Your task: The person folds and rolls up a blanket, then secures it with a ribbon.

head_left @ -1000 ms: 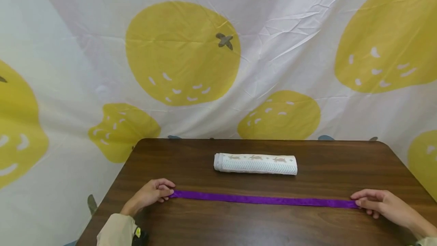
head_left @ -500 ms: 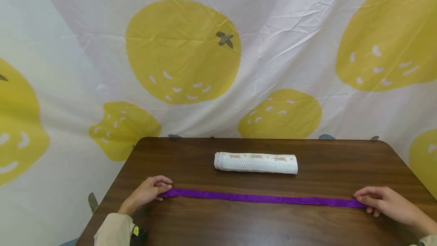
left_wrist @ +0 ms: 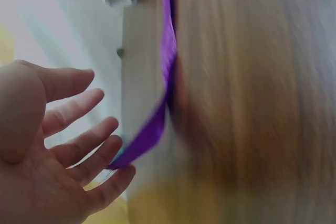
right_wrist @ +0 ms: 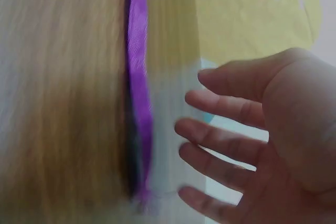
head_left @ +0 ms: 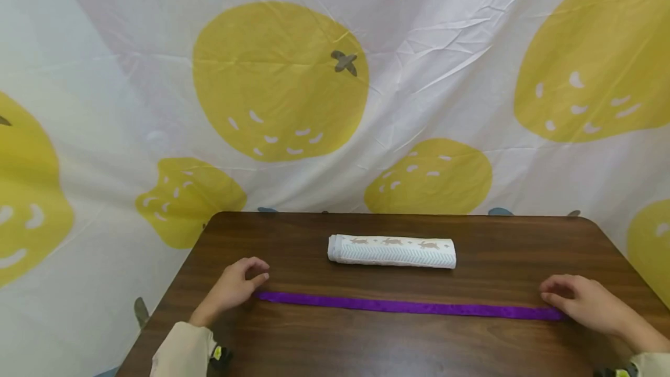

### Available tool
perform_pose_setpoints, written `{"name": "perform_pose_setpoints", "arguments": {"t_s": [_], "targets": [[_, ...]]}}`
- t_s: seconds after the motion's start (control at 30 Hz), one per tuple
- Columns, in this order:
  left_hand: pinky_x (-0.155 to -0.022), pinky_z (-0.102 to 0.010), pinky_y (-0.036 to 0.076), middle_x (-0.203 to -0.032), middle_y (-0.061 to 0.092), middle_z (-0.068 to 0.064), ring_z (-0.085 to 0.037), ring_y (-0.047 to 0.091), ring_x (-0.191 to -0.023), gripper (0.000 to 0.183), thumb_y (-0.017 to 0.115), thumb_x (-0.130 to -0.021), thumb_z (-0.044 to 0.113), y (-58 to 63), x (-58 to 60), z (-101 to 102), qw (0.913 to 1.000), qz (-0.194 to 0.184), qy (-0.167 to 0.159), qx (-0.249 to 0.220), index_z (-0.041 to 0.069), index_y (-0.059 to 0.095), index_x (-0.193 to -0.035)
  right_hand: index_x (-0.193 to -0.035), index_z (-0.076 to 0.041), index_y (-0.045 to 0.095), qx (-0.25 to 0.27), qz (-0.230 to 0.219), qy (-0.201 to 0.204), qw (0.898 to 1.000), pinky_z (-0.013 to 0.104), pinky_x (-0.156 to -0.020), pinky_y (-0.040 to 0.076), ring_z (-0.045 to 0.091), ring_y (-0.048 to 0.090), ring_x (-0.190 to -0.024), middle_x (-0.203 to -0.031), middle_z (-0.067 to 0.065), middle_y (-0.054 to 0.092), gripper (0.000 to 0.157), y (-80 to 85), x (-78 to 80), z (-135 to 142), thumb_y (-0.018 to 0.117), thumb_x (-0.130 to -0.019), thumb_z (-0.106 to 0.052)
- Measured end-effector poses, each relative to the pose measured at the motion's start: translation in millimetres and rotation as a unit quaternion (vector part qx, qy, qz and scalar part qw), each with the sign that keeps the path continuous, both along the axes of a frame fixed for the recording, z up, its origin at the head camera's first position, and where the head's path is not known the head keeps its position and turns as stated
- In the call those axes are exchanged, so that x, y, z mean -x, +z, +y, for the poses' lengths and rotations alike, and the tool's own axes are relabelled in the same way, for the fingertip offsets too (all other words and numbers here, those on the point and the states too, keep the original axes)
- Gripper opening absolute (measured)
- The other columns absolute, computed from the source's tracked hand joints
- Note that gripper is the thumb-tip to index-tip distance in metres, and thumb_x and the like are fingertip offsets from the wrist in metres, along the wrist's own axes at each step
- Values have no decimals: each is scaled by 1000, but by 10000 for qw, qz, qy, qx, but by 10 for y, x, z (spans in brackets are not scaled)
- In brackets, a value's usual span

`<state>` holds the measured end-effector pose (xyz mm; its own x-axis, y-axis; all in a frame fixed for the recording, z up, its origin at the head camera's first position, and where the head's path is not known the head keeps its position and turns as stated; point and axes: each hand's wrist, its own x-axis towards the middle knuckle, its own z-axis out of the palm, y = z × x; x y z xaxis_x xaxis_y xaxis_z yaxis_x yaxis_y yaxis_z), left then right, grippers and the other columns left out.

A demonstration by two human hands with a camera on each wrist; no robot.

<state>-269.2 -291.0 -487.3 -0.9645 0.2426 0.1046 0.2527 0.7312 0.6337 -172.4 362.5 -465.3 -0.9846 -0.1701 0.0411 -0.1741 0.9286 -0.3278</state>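
Note:
A long purple ribbon (head_left: pixel 408 306) lies stretched crosswise over the brown wooden table, nearly straight. My left hand (head_left: pixel 232 284) hovers just beyond its left end, thumb and fingers spread apart. In the left wrist view the ribbon's end (left_wrist: pixel 139 145) lifts and twists by the last fingers; whether it touches them I cannot tell. At the other end, my right hand (head_left: pixel 588 301) is raised with relaxed, slightly bent fingers and partly hides the ribbon's tip. The right wrist view has the ribbon (right_wrist: pixel 137 51) apart from those fingers.
Behind the ribbon lies a rolled white cloth (head_left: pixel 392 251) with brown animal figures and a pale zigzag band. The table (head_left: pixel 293 342) has rounded back corners. A white curtain (head_left: pixel 131 86) with yellow fruit prints hangs behind it.
Both hands have let go of the ribbon ends they pinched before and have risen slightly. The ribbon was pulled a little outward and now lies by itself; the cloth roll stays put.

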Motion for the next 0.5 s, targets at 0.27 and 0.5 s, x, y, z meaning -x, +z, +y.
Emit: {"name": "perform_pose_setpoints", "arguments": {"t_s": [0.27,0.5], "targets": [[-101,-59,41,-119,65,-13,-38,55,-120,20,69,-91,12,170,-8,370,9962,711,-390,311,6,68,-110,-95,-7,70,126,526,267,9982,56,-79,52,40,65,-94,-97,7,71,11,123,101,-311,74,-86,-13],[-108,-74,20,-125,62,-14,-41,41,-136,23,71,-91,15,291,-8,617,9913,1048,-319,736,9,66,-113,-96,-9,71,204,875,630,9940,50,-80,53,33,66,-94,-96,-1,69,12,175,210,-610,75,-85,-10]]}}
